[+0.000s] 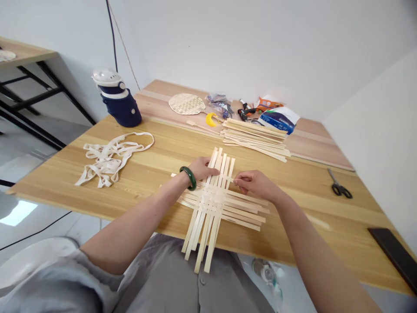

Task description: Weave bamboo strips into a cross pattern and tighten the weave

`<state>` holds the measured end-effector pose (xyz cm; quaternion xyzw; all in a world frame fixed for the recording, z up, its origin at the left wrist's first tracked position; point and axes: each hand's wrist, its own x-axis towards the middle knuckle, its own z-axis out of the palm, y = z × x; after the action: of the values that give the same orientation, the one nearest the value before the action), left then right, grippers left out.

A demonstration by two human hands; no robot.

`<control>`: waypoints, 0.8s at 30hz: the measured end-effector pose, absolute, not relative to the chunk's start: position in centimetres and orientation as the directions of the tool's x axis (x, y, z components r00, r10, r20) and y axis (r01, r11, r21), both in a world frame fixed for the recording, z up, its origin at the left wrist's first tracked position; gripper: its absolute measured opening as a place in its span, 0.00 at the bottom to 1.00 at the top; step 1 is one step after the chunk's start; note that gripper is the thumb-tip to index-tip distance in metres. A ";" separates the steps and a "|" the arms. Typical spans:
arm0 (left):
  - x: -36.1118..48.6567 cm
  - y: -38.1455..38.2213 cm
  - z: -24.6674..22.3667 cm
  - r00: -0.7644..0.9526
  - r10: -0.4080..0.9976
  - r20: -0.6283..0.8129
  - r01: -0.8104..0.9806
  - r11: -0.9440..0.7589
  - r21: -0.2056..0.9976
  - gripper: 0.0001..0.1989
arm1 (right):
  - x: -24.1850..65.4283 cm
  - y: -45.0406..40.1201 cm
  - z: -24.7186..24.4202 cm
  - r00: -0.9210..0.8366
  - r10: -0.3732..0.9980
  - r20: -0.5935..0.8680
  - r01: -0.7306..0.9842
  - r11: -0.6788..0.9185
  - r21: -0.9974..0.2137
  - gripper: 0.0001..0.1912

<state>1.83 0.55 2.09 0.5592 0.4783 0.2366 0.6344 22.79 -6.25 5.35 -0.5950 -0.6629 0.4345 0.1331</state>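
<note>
A cross of flat, pale bamboo strips (pixel 213 198), interlaced at its middle, lies at the front edge of the table, with its near ends jutting past the edge. My left hand (pixel 202 169), a green bangle on its wrist, rests at the upper left of the weave, its thumb pressing on the upright strips. Between the thumb and fingers of my right hand (pixel 252 183) is the end of a crosswise bamboo strip (pixel 228 178), which runs left among the upright strips near the top. Parts of the left-hand strips are hidden under my left wrist.
Spare bamboo strips (pixel 256 137) are piled behind the weave. A round woven fan (pixel 186 104), yellow tape (pixel 211 119) and a blue tissue pack (pixel 276 121) lie farther back. White ribbon (pixel 112 158) and a navy jug (pixel 122 106) stand left; scissors (pixel 340 188) lie right.
</note>
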 end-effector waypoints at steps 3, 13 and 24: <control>1.7 0.6 1.8 0.445 0.822 -0.357 0.220 0.286 0.933 0.05 | 23.3 -5.9 4.9 -0.289 0.883 -0.371 0.606 -0.131 -0.784 0.18; 1.7 0.6 1.5 0.502 0.742 -0.444 0.126 0.446 0.886 0.08 | 24.4 -5.1 4.0 -0.321 0.845 -0.428 0.539 -0.208 -0.816 0.19; 1.6 0.3 2.9 0.608 0.616 -0.501 0.054 0.597 0.800 0.16 | 24.2 -4.5 4.3 -0.374 0.853 -0.364 0.577 -0.093 -0.811 0.19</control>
<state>1.57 0.34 2.88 0.4126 0.4060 0.1764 0.7961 24.20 -4.46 4.25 -0.5424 -0.6595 0.5021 0.1373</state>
